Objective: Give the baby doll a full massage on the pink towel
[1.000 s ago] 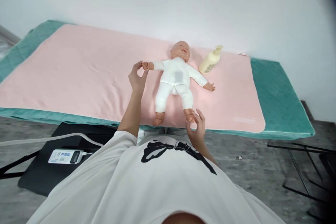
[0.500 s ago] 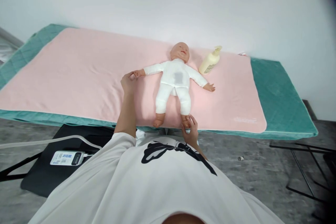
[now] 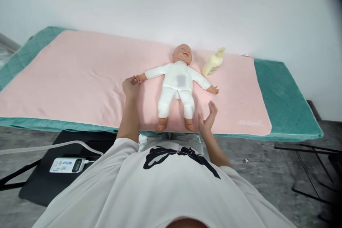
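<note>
A baby doll (image 3: 177,78) with a white cloth body lies on its back on a pink mat (image 3: 80,74), arms spread and feet toward me. At the left, my left hand (image 3: 130,87) is closed on the doll's hand, thumb and fingers pinching it. My right hand (image 3: 207,119) is raised beside the doll's foot at the mat's front edge. Its thumb and fingers are apart, and nothing is between them. A pale yellow pump bottle (image 3: 213,64) leans beyond the doll's arm on the right.
The mat lies over a green quilted cover (image 3: 288,103) on a table against a white wall (image 3: 171,3). Below at left, a white power bank (image 3: 67,165) with a cable rests on a black chair seat (image 3: 34,185). Black metal legs (image 3: 307,167) stand at right.
My right hand has let go of the doll's foot and moved up and to the right, its fingers opening. My left hand stays on the doll's hand.
</note>
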A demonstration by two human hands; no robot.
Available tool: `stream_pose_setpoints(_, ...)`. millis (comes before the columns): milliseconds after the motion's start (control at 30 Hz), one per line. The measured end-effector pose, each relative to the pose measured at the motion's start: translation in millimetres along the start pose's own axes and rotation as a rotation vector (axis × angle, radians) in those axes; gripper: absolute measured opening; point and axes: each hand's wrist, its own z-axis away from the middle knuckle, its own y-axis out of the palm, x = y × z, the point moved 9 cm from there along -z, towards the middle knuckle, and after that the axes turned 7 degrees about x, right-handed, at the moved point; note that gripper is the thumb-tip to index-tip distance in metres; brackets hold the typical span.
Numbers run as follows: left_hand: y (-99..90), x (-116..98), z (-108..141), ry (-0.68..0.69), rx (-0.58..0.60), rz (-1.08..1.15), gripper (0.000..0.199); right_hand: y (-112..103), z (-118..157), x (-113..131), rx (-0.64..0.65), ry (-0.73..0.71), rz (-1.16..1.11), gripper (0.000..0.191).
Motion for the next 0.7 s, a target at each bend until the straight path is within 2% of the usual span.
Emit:
stream_pose_setpoints(133,0.7,5.4,-4.5,0.008,-0.026,-0.064,0.069,3.3,-84.7,-45.1,-0.093,0.164,-0.131,0.063)
stream_pose_setpoints(267,0.5,-0.2,-3.5,0.024,-0.019,-0.159,0.086,34.7,-163.4,-102.3,-0.054,0.369,-0.226,0.078)
stream_pose_setpoints(367,-0.9,-3.1,-2.2,0.027,-0.024,-0.170,0.088,55.3,-205.0,-126.3,-0.047,0.444,-0.195,0.097)
stream_pose_setpoints(500,-2.3,-5.0,-0.9,0.023,-0.031,-0.171,0.089,75.2,-233.7,-139.7,-0.050,0.464,-0.220,0.119)
stream_pose_setpoints(600,-2.5,-5.4,0.0,0.016,-0.029,-0.175,0.089,80.4,-240.3,-150.5,-0.057,0.488,-0.186,0.117)
stream_pose_setpoints(700,-2.2,-4.6,-0.1,0.015,-0.028,-0.191,0.088,76.9,-241.8,-162.2,-0.086,0.530,-0.147,0.114)
